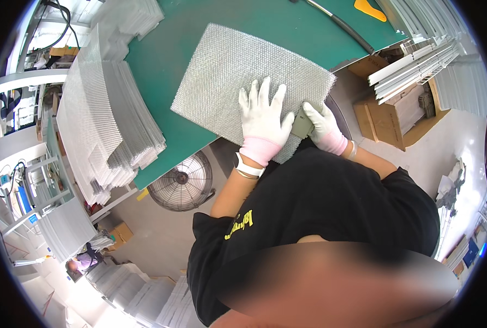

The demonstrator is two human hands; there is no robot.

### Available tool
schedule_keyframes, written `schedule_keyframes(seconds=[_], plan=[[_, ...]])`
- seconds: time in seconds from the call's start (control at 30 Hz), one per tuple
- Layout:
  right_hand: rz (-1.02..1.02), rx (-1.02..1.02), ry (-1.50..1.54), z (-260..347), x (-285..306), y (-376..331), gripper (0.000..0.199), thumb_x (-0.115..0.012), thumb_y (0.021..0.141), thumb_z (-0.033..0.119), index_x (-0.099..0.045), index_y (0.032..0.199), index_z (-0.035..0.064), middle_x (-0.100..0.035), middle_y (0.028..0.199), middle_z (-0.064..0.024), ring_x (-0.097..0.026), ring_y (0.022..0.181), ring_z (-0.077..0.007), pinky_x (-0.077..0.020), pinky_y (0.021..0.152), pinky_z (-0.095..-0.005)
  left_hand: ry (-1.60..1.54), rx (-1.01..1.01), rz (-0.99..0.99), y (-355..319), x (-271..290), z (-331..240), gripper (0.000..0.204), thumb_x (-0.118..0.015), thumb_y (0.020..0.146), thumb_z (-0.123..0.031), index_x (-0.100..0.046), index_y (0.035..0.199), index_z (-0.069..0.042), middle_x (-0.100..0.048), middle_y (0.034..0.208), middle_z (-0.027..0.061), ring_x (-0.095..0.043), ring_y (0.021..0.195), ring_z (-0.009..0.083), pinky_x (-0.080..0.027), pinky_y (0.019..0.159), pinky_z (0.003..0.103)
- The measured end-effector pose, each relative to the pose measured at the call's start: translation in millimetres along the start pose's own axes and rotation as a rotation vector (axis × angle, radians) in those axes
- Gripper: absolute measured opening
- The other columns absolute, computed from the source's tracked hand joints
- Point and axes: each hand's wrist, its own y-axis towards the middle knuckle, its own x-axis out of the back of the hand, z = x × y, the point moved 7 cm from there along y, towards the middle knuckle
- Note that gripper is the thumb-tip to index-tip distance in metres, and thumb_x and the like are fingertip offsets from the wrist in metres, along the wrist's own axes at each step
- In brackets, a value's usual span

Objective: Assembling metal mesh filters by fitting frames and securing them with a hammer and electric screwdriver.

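A silver-grey metal mesh sheet (216, 76) lies over the green work table, its near corner reaching past the table edge toward my body. My left hand (262, 117), in a white glove with a pink cuff, rests flat on the mesh with its fingers spread. At the sheet's right edge my right hand (325, 128), gloved the same way, is closed on a small flat grey-green block (302, 127). The block sits against the mesh, close to my left thumb. What kind of block it is I cannot make out.
Tall stacks of mesh sheets (112, 115) stand on the left of the green table (156, 71). A black-handled tool (353, 34) and a yellow piece (370, 10) lie at the far right. A floor fan (182, 179), cardboard box (383, 123) and white strips (413, 68) surround the table.
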Motion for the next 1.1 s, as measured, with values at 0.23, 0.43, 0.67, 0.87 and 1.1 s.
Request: schedule_keyframes(seconds=[0.23,0.43,0.67,0.87,1.1], plan=[[0.074,-0.333,0.385,-19,-2,1,0.027,-0.06,0.101,0.025,-0.057,0.122,0.0076,-0.064,0.108,-0.0031,-0.065,0.097,-0.0167,-0.0551,0.086,-0.0363,0.006,-0.001,-0.005,0,0,-1,0.065,-0.067,0.084,-0.036,-0.05,0.142,-0.01,-0.039,0.149,0.0217,-0.033,0.139,0.0442,-0.018,0.117,0.063],[0.13,-0.231,0.237,-13,0,8,0.027,-0.061,0.1,0.027,-0.058,0.118,0.0077,-0.064,0.106,-0.004,-0.066,0.095,-0.0181,-0.0556,0.085,-0.0385,0.027,-0.01,0.022,0,-2,-1,0.065,-0.065,0.086,-0.035,-0.048,0.143,-0.009,-0.037,0.149,0.0227,-0.033,0.139,0.046,-0.018,0.117,0.064],[0.1,-0.248,0.262,-20,4,15,0.024,-0.062,0.099,0.027,-0.06,0.113,0.0073,-0.065,0.101,-0.0041,-0.066,0.09,-0.0169,-0.0564,0.079,-0.0366,0.049,-0.002,0.035,1,-4,-3,0.067,-0.065,0.086,-0.035,-0.047,0.144,-0.008,-0.036,0.15,0.0237,-0.031,0.14,0.0467,-0.016,0.117,0.065],[-0.015,-0.095,0.129,-35,24,25,0.02,-0.06,0.1,0.025,-0.063,0.11,0.0074,-0.064,0.096,-0.0015,-0.062,0.086,-0.011,-0.0534,0.077,-0.0288,0.065,-0.006,0.055,1,-5,-3,0.069,-0.066,0.085,-0.035,-0.046,0.145,-0.008,-0.034,0.151,0.0238,-0.029,0.141,0.0467,-0.016,0.117,0.065],[-0.067,0.142,-0.08,-8,10,15,0.037,-0.065,0.099,0.023,-0.054,0.129,0.0042,-0.063,0.114,-0.0018,-0.059,0.101,-0.0086,-0.051,0.088,-0.0274,0.038,-0.016,0.051,-1,-5,-2,0.067,-0.065,0.085,-0.033,-0.046,0.145,-0.008,-0.035,0.151,0.0243,-0.029,0.14,0.0474,-0.015,0.117,0.065]])
